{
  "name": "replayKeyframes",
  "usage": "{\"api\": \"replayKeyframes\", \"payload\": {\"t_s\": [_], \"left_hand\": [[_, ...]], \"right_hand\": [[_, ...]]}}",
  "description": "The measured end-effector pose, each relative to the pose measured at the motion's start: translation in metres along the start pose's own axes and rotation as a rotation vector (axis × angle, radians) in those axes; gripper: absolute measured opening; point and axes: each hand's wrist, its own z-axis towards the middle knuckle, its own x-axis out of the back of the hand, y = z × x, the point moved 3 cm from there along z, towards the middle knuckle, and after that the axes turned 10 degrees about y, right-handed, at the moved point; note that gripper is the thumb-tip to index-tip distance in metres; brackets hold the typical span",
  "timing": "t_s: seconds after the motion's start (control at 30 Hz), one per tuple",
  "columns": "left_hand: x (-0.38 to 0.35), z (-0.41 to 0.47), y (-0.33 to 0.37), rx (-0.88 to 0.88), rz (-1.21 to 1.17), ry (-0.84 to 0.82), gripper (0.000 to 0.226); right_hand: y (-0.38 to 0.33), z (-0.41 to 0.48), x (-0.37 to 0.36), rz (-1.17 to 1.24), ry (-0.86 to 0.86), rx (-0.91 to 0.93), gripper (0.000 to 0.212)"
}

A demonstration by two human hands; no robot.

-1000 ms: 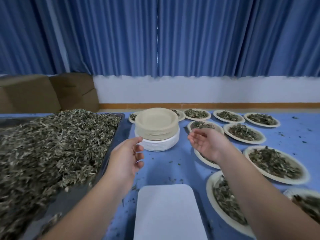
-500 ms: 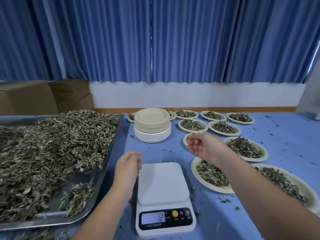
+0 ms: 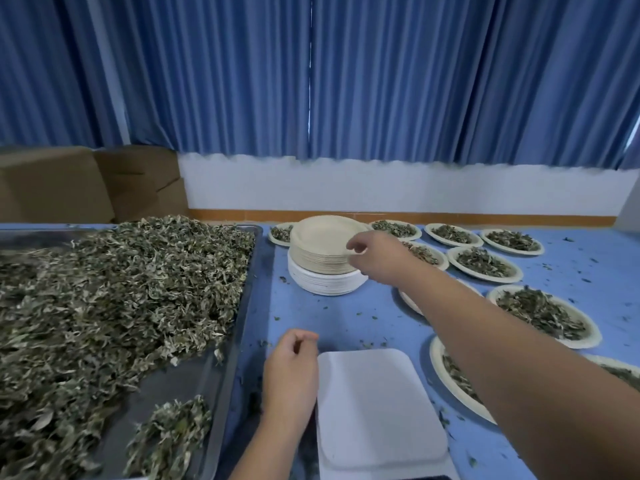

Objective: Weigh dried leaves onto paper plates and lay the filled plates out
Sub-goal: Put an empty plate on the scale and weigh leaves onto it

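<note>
A stack of tan paper plates (image 3: 320, 245) sits on a stack of white ones (image 3: 322, 284) at the table's middle back. My right hand (image 3: 379, 263) reaches across to it, fingers and thumb curled round the right rim of the top tan plate. Close to me stands the white scale (image 3: 377, 403) with a bare platform; its display is cut off at the bottom. My left hand (image 3: 291, 372) hangs loosely curled at the scale's left edge, holding nothing. A heap of dried leaves (image 3: 104, 289) fills the metal tray (image 3: 225, 368) on the left.
Several leaf-filled plates lie on the blue table to the right, among them a far one (image 3: 485, 265) and a nearer one (image 3: 543, 313); my right forearm crosses over two more. Leaf crumbs dot the cloth. Cardboard boxes (image 3: 52, 185) stand back left, under blue curtains.
My right hand has moved forward and left from above the filled plates to the rim of the plate stack. My left hand stays by the scale. The camera has tilted up a little.
</note>
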Motion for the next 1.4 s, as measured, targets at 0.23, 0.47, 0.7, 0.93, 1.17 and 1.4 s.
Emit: {"api": "replayKeyframes", "payload": {"t_s": [0.23,0.47,0.7,0.93,1.17,1.4], "left_hand": [[0.0,0.003,0.0,-0.007,0.026,0.014,0.019],[-0.001,0.002,0.0,-0.029,0.057,-0.011,0.021],[-0.001,0.001,0.0,-0.013,0.048,-0.024,0.022],[0.0,0.0,-0.001,0.011,0.047,-0.038,0.021],[0.001,0.0,0.001,0.009,0.063,-0.038,0.02],[0.001,0.0,0.001,0.065,-0.03,-0.048,0.02]], "right_hand": [[-0.028,0.037,-0.017,-0.283,-0.163,0.152,0.032],[-0.021,0.042,-0.02,-0.33,-0.209,0.108,0.032],[-0.014,0.045,-0.019,-0.21,-0.109,0.149,0.029],[-0.021,0.053,-0.009,-0.216,-0.121,0.09,0.023],[-0.03,0.061,0.0,-0.281,-0.086,0.165,0.024],[-0.022,0.01,0.013,-0.116,0.155,0.364,0.018]]}}
